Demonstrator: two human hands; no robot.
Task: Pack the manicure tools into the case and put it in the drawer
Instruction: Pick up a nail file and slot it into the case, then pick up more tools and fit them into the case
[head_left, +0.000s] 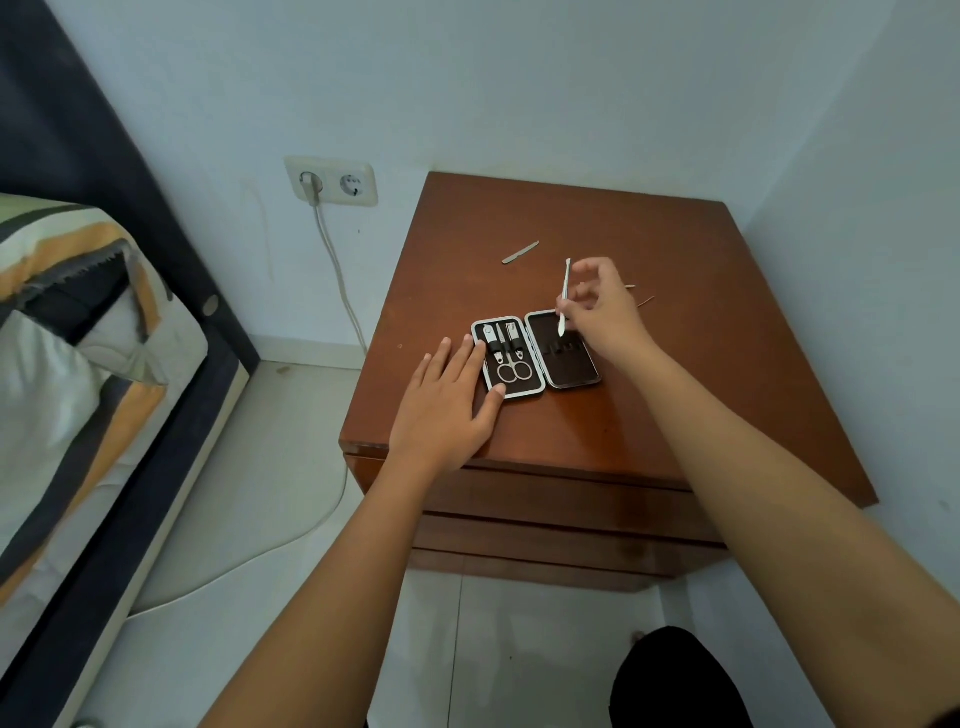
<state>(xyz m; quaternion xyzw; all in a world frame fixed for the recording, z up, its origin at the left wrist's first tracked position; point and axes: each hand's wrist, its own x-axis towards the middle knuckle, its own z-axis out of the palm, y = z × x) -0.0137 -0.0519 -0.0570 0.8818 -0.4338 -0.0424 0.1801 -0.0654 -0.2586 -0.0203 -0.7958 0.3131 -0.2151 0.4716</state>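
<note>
Both forearms reach over the nightstand (649, 249). Left hand (451, 404) lies flat, fingers spread, its fingertips pressing the left half of the open case (569, 375), which rests near the front middle of the top. That half holds scissors (513, 370) and clippers (491, 338) under straps. Right hand (602, 306) pinches a slim metal tool (563, 297) between thumb and fingers, tip over the case's empty right half. A nail file (520, 252) lies apart, farther back. Drawer fronts (545, 499) below are closed.
</note>
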